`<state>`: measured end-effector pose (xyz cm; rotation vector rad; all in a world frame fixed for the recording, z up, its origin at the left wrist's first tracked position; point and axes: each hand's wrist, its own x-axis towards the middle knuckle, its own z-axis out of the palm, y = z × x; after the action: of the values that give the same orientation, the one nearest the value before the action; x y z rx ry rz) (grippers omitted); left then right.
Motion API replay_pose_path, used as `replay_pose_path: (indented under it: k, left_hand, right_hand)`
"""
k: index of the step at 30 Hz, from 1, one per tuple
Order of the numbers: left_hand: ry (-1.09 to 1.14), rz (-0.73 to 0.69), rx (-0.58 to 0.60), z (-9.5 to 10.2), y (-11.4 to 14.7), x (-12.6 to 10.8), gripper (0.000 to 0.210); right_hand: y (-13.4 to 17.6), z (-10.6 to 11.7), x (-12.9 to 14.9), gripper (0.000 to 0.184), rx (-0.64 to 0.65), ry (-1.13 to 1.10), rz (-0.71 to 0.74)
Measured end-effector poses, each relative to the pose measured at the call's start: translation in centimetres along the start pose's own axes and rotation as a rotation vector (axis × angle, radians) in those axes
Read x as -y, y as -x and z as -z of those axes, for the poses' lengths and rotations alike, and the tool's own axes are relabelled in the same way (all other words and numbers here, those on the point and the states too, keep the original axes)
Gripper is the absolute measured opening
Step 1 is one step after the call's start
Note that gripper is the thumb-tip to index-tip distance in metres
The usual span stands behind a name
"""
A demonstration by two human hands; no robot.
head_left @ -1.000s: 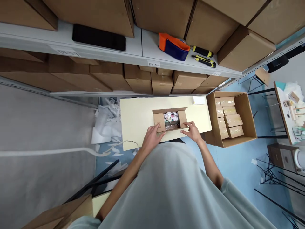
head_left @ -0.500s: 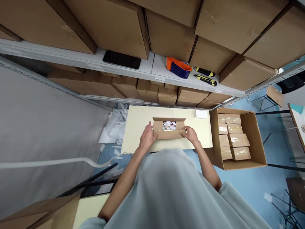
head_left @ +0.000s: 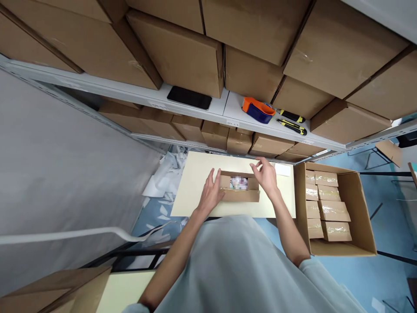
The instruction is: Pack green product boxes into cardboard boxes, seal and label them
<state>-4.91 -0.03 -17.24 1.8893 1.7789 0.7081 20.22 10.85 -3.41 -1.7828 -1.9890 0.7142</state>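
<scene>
A small, long cardboard box lies on the pale yellow table in front of me. Its long flaps stand apart, the end flaps are folded in, and printed contents show in the gap between them. At the box's left end is my left hand, its fingers spread and touching the edge. My right hand is raised over the right end, fingers apart and curved, with nothing seen in them.
A large open carton holding several taped small boxes stands right of the table. A white stack lies at the table's far right. The shelf ahead carries cartons, a black phone, an orange-blue tape dispenser and yellow-black cutters.
My right hand has let go of the box's front flap and risen up and away from me. My left hand has spread its fingers at the left end. The camera view has shifted.
</scene>
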Motion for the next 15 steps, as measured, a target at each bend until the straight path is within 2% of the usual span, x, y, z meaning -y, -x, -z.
replay_pose_path:
  k: [4,8,12,15]
  left_hand:
    - [0.030,-0.029,0.006,-1.0,0.7,0.1,0.107]
    - [0.065,-0.040,-0.003,-1.7,1.6,0.3,0.106]
    - [0.077,-0.013,0.015,-1.4,2.0,0.4,0.107]
    - [0.085,-0.040,0.057,-0.8,1.6,0.6,0.109]
  right_hand:
    - [-5.6,-0.2,8.1,0.038,0.000,0.008,0.285]
    - [-11.4,-3.0,15.0,0.046,0.028,-0.018,0.519]
    - [-16.6,-6.4,19.1,0.053,0.036,-0.008,0.573]
    - [-19.1,-8.3,21.2,0.055,0.061,0.028,0.574]
